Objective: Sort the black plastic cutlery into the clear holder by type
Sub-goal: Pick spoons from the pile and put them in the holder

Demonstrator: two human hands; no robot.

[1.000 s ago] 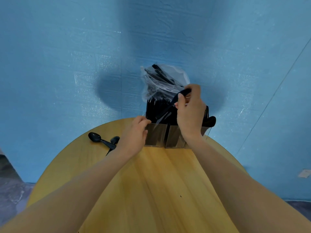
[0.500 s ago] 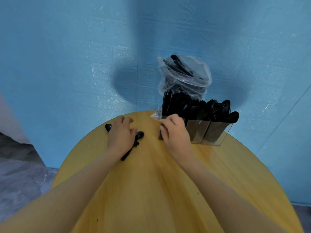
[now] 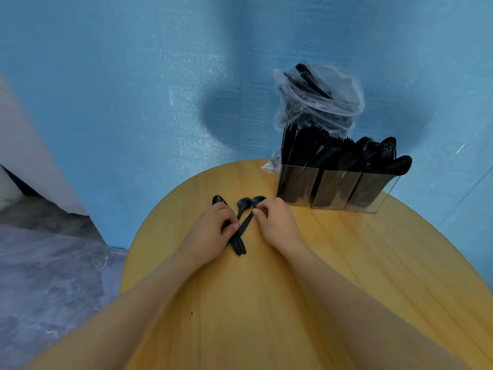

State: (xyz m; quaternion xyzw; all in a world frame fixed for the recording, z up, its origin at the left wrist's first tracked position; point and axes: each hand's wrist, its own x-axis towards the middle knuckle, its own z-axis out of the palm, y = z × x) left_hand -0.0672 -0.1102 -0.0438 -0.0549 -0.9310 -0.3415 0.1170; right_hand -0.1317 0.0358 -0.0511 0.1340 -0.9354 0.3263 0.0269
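While the left hand (image 3: 210,231) curls its fingers round the crossed handles of three black spoons (image 3: 241,222) lying on the wooden table (image 3: 293,289), the right hand (image 3: 277,224) pinches the rightmost spoon's neck just below its bowl. Clear holder (image 3: 333,193) stands at 2 o'clock from the hands, three compartments packed with black cutlery. Plastic bag (image 3: 320,97) of cutlery behind it, at 12 o'clock.
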